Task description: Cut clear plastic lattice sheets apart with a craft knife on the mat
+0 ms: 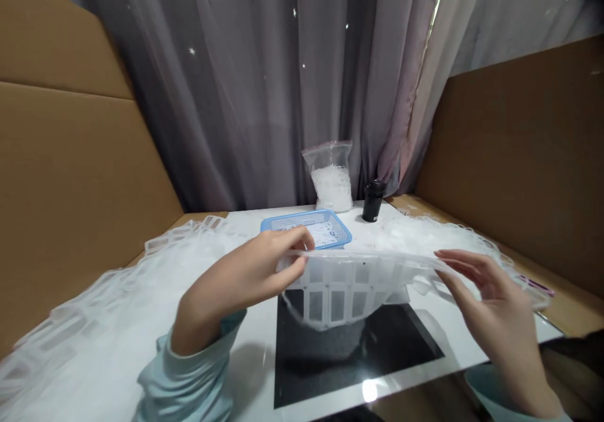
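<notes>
My left hand (245,277) pinches the near edge of a translucent white plastic grid sheet (344,283) with rows of small rectangular cells, lifted above a black mat (358,353). My right hand (491,309) grips the sheet's right side, its fingers lying along the edge. The sheet sags in the middle between both hands. A blue plastic basket (306,226) sits just beyond my left hand, with small clear pieces in it.
Heaps of similar white grid sheets lie on the left (94,309) and on the right (438,233). A zip bag of white pieces (331,180) and a small black bottle (373,200) stand at the back. Cardboard walls (66,177) flank the table; grey curtains hang behind.
</notes>
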Tool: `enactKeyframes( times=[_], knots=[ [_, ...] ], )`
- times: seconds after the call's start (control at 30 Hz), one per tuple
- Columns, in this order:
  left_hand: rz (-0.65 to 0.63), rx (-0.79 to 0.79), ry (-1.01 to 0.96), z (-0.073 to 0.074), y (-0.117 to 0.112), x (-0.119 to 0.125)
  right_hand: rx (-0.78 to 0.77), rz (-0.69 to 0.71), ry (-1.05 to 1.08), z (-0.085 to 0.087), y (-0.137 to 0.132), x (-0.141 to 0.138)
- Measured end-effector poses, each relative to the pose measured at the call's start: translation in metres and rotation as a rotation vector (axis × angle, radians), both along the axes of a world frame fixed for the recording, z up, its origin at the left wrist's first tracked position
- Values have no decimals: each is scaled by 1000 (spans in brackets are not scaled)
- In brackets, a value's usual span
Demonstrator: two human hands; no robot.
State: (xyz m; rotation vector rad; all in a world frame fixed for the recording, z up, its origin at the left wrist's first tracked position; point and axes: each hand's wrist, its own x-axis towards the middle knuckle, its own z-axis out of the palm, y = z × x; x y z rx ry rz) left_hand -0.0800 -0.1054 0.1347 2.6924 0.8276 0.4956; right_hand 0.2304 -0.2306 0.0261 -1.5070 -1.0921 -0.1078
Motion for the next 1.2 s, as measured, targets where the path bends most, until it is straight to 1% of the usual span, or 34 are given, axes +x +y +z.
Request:
enactKeyframes(
  times=[0.03, 0.07, 0.1, 0.13, 0.23, 0.27, 0.3, 0.4, 0.5, 0.67, 0.77, 0.87, 0.97, 1.07, 1.13, 1.2],
  knots=[
    [-18, -24, -32, 1, 1, -6, -44, -25, -42, 3, -4, 4],
    [-26, -58, -27, 1, 3, -10, -111, -14, -73, 4, -6, 8],
    [-29, -118, 14, 0, 6, -12, -210, 39, -84, 5, -7, 14],
    [-19, -215, 81, -2, 10, -13, -341, 136, -73, 5, -7, 19],
    [32, -590, 310, -12, 29, -4, -817, 526, 27, 3, 5, 34],
    [43, -672, 344, -16, 36, 0, -943, 613, 40, 3, 12, 38],
    [46, -723, 365, -21, 44, 4, -1027, 670, 30, 3, 19, 42],
    [27, -823, 405, -35, 64, 14, -1119, 714, -56, 4, 41, 50],
    [0, -881, 433, -48, 78, 21, -1226, 778, -124, 7, 68, 56],
    [-58, -949, 565, -68, 93, 36, -1516, 832, -200, 9, 117, 55],
    [-105, -967, 652, -77, 99, 42, -1659, 840, -254, 10, 137, 55],
    [-96, -954, 724, -87, 105, 45, -1733, 816, -317, 11, 152, 59],
    [-18, -909, 770, -100, 109, 49, -1719, 747, -416, 9, 167, 62],
    [47, -876, 790, -110, 111, 53, -1567, 680, -531, 1, 179, 51],
    [76, -866, 803, -114, 110, 55, -1434, 685, -577, -9, 181, 35],
    [102, -857, 821, -117, 110, 56, -1334, 724, -606, -20, 179, 16]
  ],
)
